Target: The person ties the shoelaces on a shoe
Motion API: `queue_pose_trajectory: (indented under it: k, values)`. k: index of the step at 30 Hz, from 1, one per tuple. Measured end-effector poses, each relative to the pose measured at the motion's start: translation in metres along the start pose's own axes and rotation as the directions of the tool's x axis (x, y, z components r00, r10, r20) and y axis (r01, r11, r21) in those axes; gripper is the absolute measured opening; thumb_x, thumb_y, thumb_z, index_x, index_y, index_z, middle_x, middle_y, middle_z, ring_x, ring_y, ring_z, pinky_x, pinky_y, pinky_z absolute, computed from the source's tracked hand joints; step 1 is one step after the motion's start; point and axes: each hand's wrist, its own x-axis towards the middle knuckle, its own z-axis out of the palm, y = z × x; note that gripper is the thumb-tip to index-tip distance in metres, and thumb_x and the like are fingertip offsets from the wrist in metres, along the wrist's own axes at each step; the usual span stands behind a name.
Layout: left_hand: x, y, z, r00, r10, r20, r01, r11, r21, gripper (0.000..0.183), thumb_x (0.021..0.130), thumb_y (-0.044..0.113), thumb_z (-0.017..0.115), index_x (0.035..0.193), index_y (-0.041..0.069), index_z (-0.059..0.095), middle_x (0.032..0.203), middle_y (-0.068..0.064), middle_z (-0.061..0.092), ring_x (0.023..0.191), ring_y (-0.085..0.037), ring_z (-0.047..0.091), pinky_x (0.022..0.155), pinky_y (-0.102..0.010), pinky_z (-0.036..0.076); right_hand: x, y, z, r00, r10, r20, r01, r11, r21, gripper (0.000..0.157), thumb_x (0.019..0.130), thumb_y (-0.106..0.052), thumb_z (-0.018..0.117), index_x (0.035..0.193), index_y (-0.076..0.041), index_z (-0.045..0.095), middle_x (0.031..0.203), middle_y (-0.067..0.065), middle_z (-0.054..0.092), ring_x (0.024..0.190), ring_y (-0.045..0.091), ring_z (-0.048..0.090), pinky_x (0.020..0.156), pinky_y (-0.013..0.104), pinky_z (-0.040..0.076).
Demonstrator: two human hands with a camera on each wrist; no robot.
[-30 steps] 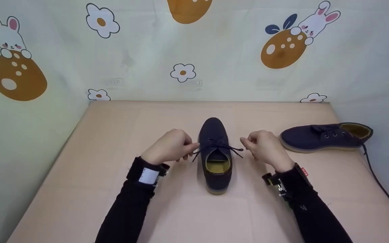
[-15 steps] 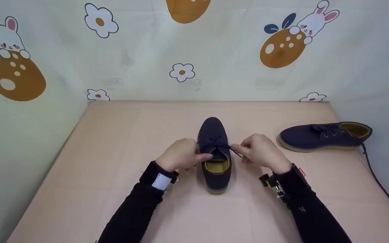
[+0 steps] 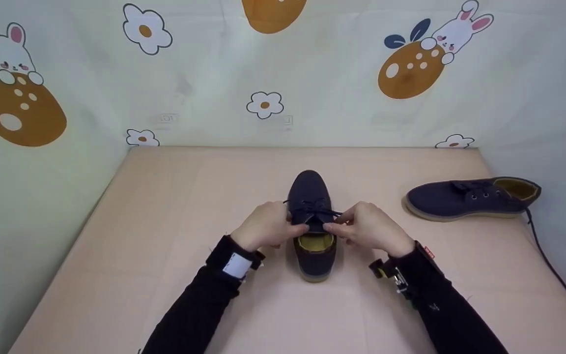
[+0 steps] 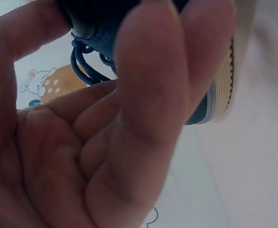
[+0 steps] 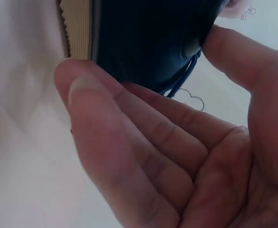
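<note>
A dark navy lace-up shoe point(image 3: 310, 187) stands in the middle of the table, toe pointing away from me. Its laces point(image 3: 314, 209) are tied in a bow across the front. My left hand point(image 3: 266, 226) grips its left side, thumb on the edge of the lace flap and the other fingers down along the side. From the right, my right hand point(image 3: 369, 230) holds it the same way, its thumb close to the left one. In the right wrist view the fingers point(image 5: 101, 128) lie beside the shoe's ribbed tan sole point(image 5: 77, 28). Lace loops point(image 4: 84, 66) hang past the left palm.
A second navy shoe point(image 3: 455, 200) lies lengthwise at the right, with its toe to the left. A black cord point(image 3: 553, 268) runs from behind its heel toward the right front. The pink-beige table point(image 3: 189, 182) ends at a patterned curtain point(image 3: 204, 73).
My left hand has moved right onto the shoe's side. The right hand has come left, past the lace end, and its thumb now presses on the flap.
</note>
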Motion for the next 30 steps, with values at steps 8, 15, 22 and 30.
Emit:
queue_pose_trajectory:
  k: [8,15,22,30]
  values:
    - [0.004,0.005,0.006,0.998,-0.043,-0.042,0.041,0.998,-0.043,0.023,0.085,0.020,0.065,0.066,0.009,0.059,0.058,-0.002,0.062,0.044,-0.017,0.062,0.043,-0.027,0.048,0.003,-0.008,0.008,1.000,0.007,-0.010,-0.006,0.997,0.081,0.023,0.092,-0.025,0.069,0.084,-0.004,0.074,0.066,0.004,0.070,0.060,0.026,0.068,0.051,0.029,0.049]
    - [0.011,0.004,0.008,0.985,-0.028,-0.168,0.030,0.999,0.011,0.014,0.082,0.008,0.064,0.069,0.009,0.059,0.069,-0.005,0.061,0.049,-0.014,0.058,0.048,-0.027,0.048,0.011,-0.016,0.012,0.995,-0.008,-0.097,0.013,0.999,0.053,0.021,0.092,-0.022,0.066,0.083,-0.004,0.074,0.063,-0.001,0.068,0.054,0.016,0.063,0.049,0.026,0.044]
    - [0.016,-0.005,-0.009,0.962,-0.016,-0.273,0.028,0.999,0.040,0.010,0.083,0.007,0.064,0.074,0.005,0.062,0.073,-0.006,0.062,0.061,-0.020,0.059,0.055,-0.031,0.049,0.034,-0.021,0.012,0.992,-0.039,-0.116,0.056,0.988,0.142,0.022,0.096,-0.021,0.065,0.089,-0.001,0.073,0.075,0.003,0.072,0.066,0.026,0.071,0.055,0.028,0.054]
    - [0.020,-0.025,-0.041,0.925,-0.038,-0.379,0.073,0.994,0.078,0.008,0.084,0.003,0.061,0.078,-0.001,0.065,0.079,-0.013,0.065,0.065,-0.025,0.060,0.060,-0.037,0.052,0.077,-0.046,0.014,0.995,-0.024,-0.092,0.042,0.978,0.205,0.028,0.098,-0.025,0.065,0.090,0.000,0.074,0.076,0.007,0.072,0.071,0.028,0.071,0.064,0.036,0.058]
